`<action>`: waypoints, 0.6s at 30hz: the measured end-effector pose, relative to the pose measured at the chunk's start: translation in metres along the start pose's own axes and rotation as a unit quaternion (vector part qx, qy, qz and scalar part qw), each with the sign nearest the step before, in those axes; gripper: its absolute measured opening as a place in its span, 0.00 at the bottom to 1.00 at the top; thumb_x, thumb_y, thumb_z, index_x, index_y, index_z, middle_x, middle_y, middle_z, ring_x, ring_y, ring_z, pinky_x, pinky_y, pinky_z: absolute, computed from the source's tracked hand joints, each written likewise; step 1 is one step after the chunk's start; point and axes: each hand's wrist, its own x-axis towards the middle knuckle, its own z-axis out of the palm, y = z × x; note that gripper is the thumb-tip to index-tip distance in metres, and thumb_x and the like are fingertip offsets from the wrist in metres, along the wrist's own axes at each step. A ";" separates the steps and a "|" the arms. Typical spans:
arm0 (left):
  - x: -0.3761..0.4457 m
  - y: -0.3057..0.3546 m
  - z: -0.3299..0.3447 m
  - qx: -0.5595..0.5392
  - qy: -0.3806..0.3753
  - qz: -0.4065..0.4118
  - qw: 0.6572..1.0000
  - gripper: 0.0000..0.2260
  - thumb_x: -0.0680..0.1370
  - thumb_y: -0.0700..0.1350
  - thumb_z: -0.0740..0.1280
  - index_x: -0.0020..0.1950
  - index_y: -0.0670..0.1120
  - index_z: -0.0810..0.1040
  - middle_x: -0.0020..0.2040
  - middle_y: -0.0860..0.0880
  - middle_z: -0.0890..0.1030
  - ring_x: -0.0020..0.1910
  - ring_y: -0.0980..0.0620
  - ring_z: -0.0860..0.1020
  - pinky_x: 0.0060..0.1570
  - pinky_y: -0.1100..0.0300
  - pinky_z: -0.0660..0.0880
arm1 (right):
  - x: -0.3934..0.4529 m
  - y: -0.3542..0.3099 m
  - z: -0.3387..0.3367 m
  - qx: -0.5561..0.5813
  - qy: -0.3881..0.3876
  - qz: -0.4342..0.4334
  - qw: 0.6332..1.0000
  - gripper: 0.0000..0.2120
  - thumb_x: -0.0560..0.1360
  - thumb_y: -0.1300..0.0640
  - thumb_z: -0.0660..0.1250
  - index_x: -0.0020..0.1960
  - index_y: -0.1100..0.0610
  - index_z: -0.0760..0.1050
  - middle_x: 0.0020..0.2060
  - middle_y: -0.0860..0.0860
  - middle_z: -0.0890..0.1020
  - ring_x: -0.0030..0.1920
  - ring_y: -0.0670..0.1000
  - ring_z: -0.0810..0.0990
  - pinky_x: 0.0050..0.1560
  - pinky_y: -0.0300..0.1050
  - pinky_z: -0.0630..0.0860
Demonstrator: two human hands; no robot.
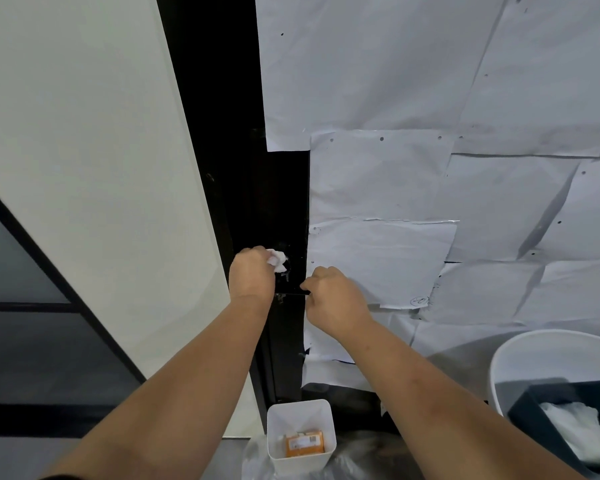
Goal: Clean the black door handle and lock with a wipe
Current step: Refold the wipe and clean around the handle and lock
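The left hand (252, 275) has its grip clamped on a crumpled white wipe (278, 260), pressing it against the black door frame (274, 202) just above the slim black lever handle (290, 294), whose right end the right hand (333, 297) pinches between curled fingers.
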 end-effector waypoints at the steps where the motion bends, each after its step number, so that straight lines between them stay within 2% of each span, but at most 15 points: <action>1: -0.001 0.002 0.000 -0.032 0.010 -0.028 0.999 0.08 0.80 0.41 0.65 0.51 0.39 0.82 0.44 0.42 0.83 0.41 0.47 0.80 0.38 0.59 0.75 | 0.000 0.001 0.000 0.000 -0.001 -0.002 1.000 0.16 0.70 0.65 0.60 0.54 0.59 0.80 0.47 0.54 0.79 0.51 0.54 0.73 0.43 0.51 0.78; 7: -0.018 0.012 -0.001 -0.170 0.051 -0.172 0.969 0.09 0.78 0.42 0.70 0.55 0.39 0.83 0.48 0.44 0.84 0.47 0.45 0.82 0.41 0.62 0.72 | -0.001 0.007 0.001 0.003 -0.005 -0.019 1.000 0.14 0.70 0.66 0.60 0.52 0.60 0.80 0.47 0.54 0.78 0.51 0.55 0.73 0.42 0.49 0.77; 8: -0.017 0.012 0.001 -0.187 0.046 -0.188 0.963 0.09 0.78 0.44 0.70 0.53 0.39 0.83 0.46 0.44 0.84 0.46 0.46 0.81 0.40 0.62 0.71 | -0.001 0.007 0.001 0.004 -0.006 -0.022 1.000 0.15 0.70 0.66 0.60 0.52 0.60 0.80 0.48 0.54 0.78 0.51 0.54 0.73 0.42 0.49 0.77; 10: -0.015 0.013 0.000 -0.232 0.033 -0.237 0.943 0.11 0.78 0.49 0.70 0.43 0.41 0.82 0.37 0.48 0.80 0.39 0.49 0.79 0.33 0.63 0.69 | -0.001 0.008 0.001 0.006 -0.004 -0.026 1.000 0.15 0.70 0.65 0.60 0.53 0.59 0.80 0.48 0.54 0.78 0.51 0.54 0.73 0.42 0.49 0.77; 12: -0.013 0.013 0.002 -0.302 0.021 -0.299 0.905 0.16 0.76 0.54 0.70 0.35 0.44 0.77 0.32 0.50 0.77 0.35 0.50 0.78 0.30 0.63 0.71 | -0.001 0.008 0.002 0.009 -0.002 -0.025 1.000 0.15 0.71 0.65 0.60 0.53 0.59 0.80 0.49 0.54 0.78 0.52 0.54 0.73 0.42 0.49 0.77; 13: -0.012 0.013 0.003 -0.347 0.016 -0.327 0.879 0.16 0.76 0.55 0.70 0.36 0.44 0.77 0.33 0.48 0.79 0.35 0.49 0.79 0.34 0.60 0.77 | 0.000 0.008 0.001 0.008 -0.003 -0.023 1.000 0.15 0.71 0.65 0.60 0.53 0.59 0.80 0.49 0.54 0.78 0.52 0.55 0.73 0.43 0.50 0.77; 15: -0.010 0.012 0.005 -0.403 -0.005 -0.376 0.834 0.16 0.75 0.55 0.71 0.41 0.42 0.78 0.39 0.45 0.82 0.40 0.45 0.82 0.43 0.50 0.83 | 0.000 0.006 0.000 0.010 -0.007 -0.015 1.000 0.15 0.71 0.65 0.59 0.54 0.59 0.80 0.49 0.55 0.79 0.53 0.55 0.73 0.44 0.50 0.77; 17: -0.005 0.008 0.008 -0.440 -0.044 -0.407 0.799 0.14 0.76 0.51 0.72 0.49 0.40 0.78 0.43 0.41 0.82 0.43 0.42 0.82 0.44 0.46 0.83 | 0.003 0.004 -0.001 0.018 -0.008 -0.004 1.000 0.16 0.72 0.65 0.59 0.55 0.59 0.80 0.49 0.55 0.79 0.54 0.55 0.73 0.45 0.50 0.77; 18: -0.001 0.006 0.009 -0.471 -0.067 -0.423 0.771 0.12 0.76 0.47 0.71 0.53 0.39 0.78 0.45 0.40 0.82 0.43 0.41 0.82 0.43 0.46 0.83 | 0.004 0.002 -0.001 0.020 -0.009 0.002 1.000 0.16 0.72 0.65 0.59 0.56 0.58 0.80 0.49 0.55 0.79 0.54 0.55 0.73 0.46 0.50 0.77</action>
